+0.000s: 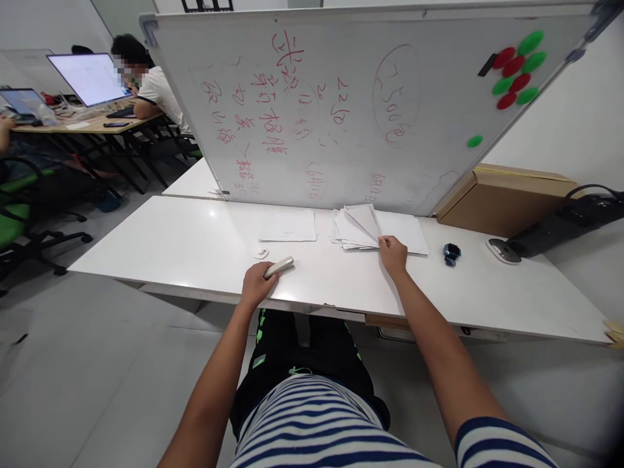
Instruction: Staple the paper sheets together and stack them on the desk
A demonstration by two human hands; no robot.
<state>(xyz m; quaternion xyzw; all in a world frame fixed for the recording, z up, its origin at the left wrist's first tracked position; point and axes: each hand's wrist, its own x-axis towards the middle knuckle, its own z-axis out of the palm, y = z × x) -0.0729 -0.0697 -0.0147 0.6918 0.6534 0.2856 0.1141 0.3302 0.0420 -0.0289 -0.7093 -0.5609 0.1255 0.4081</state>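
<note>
My left hand (pixel 257 284) rests near the front edge of the white table (pixel 195 240), its fingers closed round a small silver stapler-like tool (pixel 279 267). My right hand (pixel 392 254) pinches the near corner of a fanned stack of white paper sheets (pixel 363 227) further back on the table. A single white sheet (pixel 287 226) lies flat to the left of the stack. A small white round object (pixel 262 253) sits just behind my left hand.
A large whiteboard (pixel 341 104) with red writing and red and green magnets leans behind the table. A cardboard box (pixel 507 198), a dark watch-like object (pixel 451 253) and a black device (pixel 560 227) lie to the right. A person sits at a far desk with monitors (pixel 90 78).
</note>
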